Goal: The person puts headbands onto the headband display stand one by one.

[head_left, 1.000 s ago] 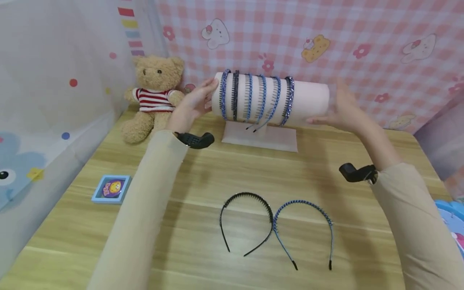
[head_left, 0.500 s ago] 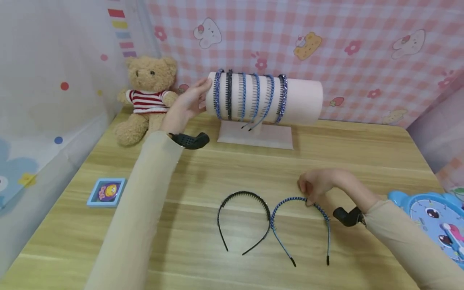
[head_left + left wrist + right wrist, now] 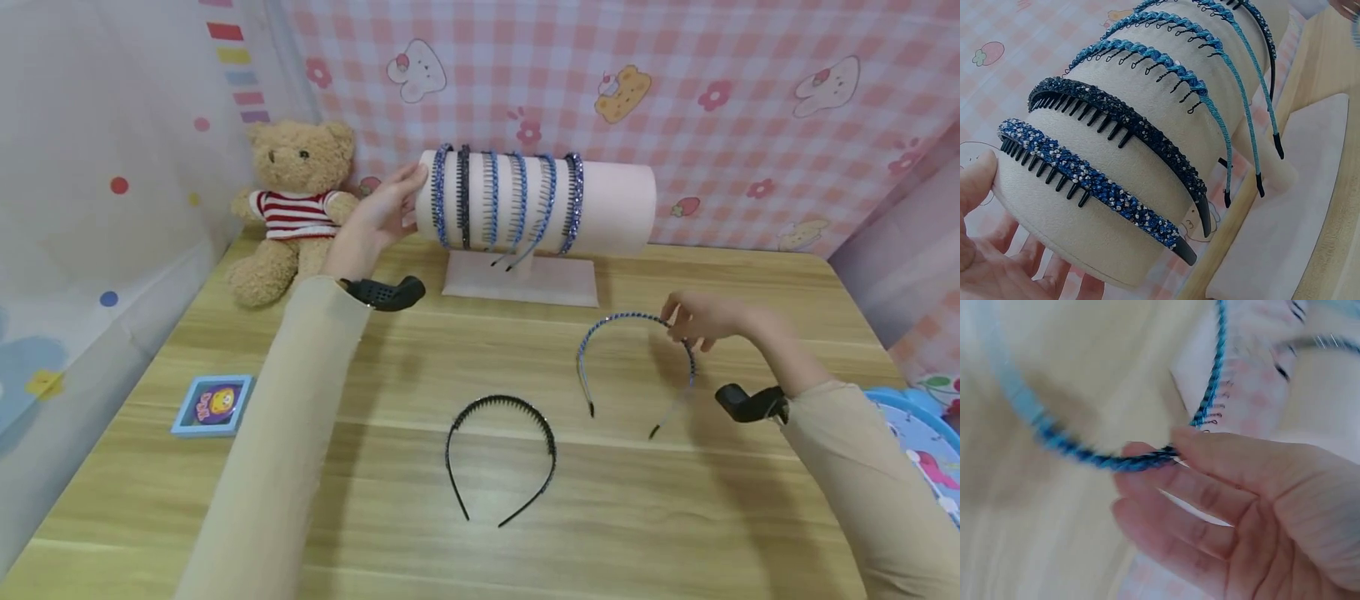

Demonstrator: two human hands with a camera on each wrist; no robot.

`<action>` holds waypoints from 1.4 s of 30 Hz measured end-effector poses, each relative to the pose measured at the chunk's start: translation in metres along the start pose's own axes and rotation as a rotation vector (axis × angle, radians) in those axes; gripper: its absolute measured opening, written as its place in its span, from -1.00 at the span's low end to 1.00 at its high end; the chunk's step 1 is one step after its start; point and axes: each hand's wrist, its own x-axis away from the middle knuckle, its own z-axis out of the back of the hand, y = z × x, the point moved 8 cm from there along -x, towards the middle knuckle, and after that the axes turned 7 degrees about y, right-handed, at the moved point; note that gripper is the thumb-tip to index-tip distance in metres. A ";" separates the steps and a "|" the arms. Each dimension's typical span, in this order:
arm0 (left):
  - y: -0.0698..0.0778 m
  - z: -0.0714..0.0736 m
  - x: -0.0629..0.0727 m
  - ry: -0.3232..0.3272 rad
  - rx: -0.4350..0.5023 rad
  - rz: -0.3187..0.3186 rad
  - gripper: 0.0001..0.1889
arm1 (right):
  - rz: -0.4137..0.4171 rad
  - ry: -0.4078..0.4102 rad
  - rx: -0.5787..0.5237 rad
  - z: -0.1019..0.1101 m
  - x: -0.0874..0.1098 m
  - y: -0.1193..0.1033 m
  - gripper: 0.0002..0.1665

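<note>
A white cylindrical headband stand (image 3: 618, 208) lies sideways on its base and carries several blue and black toothed headbands. At its left end my left hand (image 3: 382, 212) holds the rim; in the left wrist view the thumb touches the edge beside a blue-and-silver glitter headband (image 3: 1085, 175). My right hand (image 3: 701, 319) pinches a blue braided headband (image 3: 630, 316) by its arch, raised over the table in front of the stand. Thumb and fingertips meet on the braid in the right wrist view. A black toothed headband (image 3: 501, 398) lies on the table, ends toward me.
Beside the stand on the left sits a teddy bear (image 3: 296, 200) in a striped shirt. A small blue-framed picture (image 3: 213, 406) lies near the table's left side. A blue clock-like toy (image 3: 922, 442) is at the right edge. Checked cloth hangs behind the table.
My right hand left the stand's right end, came down to the blue braided headband and lifted it away from the black one, toward the stand. My left hand stays at the stand's left end.
</note>
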 end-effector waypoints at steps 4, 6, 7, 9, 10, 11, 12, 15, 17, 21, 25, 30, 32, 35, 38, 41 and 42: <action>-0.001 0.001 -0.001 -0.004 0.008 0.006 -0.41 | -0.071 0.114 -0.108 0.032 0.005 0.013 -0.49; -0.001 0.001 -0.001 -0.008 0.019 0.009 -0.42 | -0.128 0.190 -0.184 0.046 0.007 0.020 -0.44; -0.001 0.001 -0.001 -0.009 0.017 0.007 -0.41 | -0.151 0.227 -0.225 0.052 0.008 0.022 -0.41; -0.001 0.001 0.000 -0.007 0.019 0.005 -0.40 | -0.185 0.304 -0.300 0.061 0.010 0.025 -0.33; 0.000 0.001 0.000 -0.007 0.023 0.002 -0.39 | -0.192 0.345 -0.335 0.065 0.011 0.025 -0.31; 0.000 0.001 0.000 -0.008 0.024 0.001 -0.39 | -0.198 0.378 -0.359 0.068 0.012 0.025 -0.29; 0.000 0.000 0.000 -0.007 0.022 -0.002 -0.39 | -0.202 0.403 -0.387 0.071 0.012 0.024 -0.29; 0.000 0.000 0.000 0.001 0.014 -0.004 -0.40 | -0.206 0.473 -0.495 0.077 0.012 0.019 -0.48; -0.001 0.000 -0.001 0.007 0.000 0.000 -0.41 | -0.204 0.513 -0.580 0.081 0.012 0.015 -0.64; -0.001 0.000 -0.003 0.013 -0.013 0.012 -0.40 | -0.184 0.598 -0.744 0.090 0.011 0.001 -0.74; -0.001 0.001 -0.003 0.010 0.008 0.013 -0.42 | -0.162 0.701 -0.848 0.101 0.011 -0.019 -0.61; -0.002 0.001 -0.004 0.016 0.007 0.013 -0.41 | -0.097 0.778 -0.819 0.108 0.005 -0.047 -0.65; -0.002 0.001 -0.004 0.027 -0.012 0.010 -0.40 | -0.092 0.795 -0.730 0.109 0.001 -0.054 -0.64; -0.003 0.001 -0.003 0.032 -0.019 0.010 -0.40 | -0.116 0.843 -0.506 0.112 -0.004 -0.059 -0.47; -0.002 0.000 -0.003 0.032 -0.016 0.011 -0.39 | -0.086 0.878 -0.285 0.118 -0.008 -0.062 -0.19; -0.001 0.001 -0.002 0.038 -0.017 0.013 -0.39 | 0.049 0.830 -0.150 0.121 -0.015 -0.067 -0.07; -0.001 0.001 -0.001 0.041 -0.014 0.015 -0.40 | 0.108 0.791 -0.138 0.120 -0.017 -0.068 -0.09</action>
